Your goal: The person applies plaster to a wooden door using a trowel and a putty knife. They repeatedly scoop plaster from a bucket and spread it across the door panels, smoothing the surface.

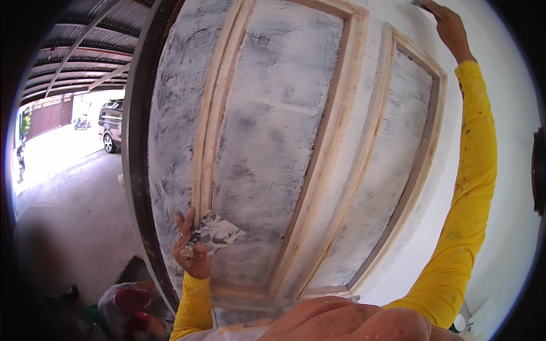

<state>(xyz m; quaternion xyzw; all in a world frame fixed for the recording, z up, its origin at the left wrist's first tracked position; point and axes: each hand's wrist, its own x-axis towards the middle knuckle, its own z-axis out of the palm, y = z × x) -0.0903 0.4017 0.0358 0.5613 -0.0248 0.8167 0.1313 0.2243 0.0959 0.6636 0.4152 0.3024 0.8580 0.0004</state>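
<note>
My left hand (193, 250) grips a flat plate (219, 232) smeared with white and grey putty. It is held low, in front of the wall panel's left frame strip. My right arm is stretched up in a yellow sleeve. At the top right edge, my right hand (452, 34) is closed on a putty knife (420, 4), whose blade is partly cut off by the rim of the view. The wall panel (267, 125) is coated in patchy white over dark grey. Pale wooden moulding (324, 148) frames it, and a narrower framed panel (398, 165) stands to its right.
A dark upright post (135, 170) borders the wall on the left. Beyond it lie a concrete floor (74, 227), a parked vehicle (111, 125), a motorcycle (82, 122) and a corrugated roof (85, 48). At the lower left is another person (128, 307). A plain white wall (506, 170) is at right.
</note>
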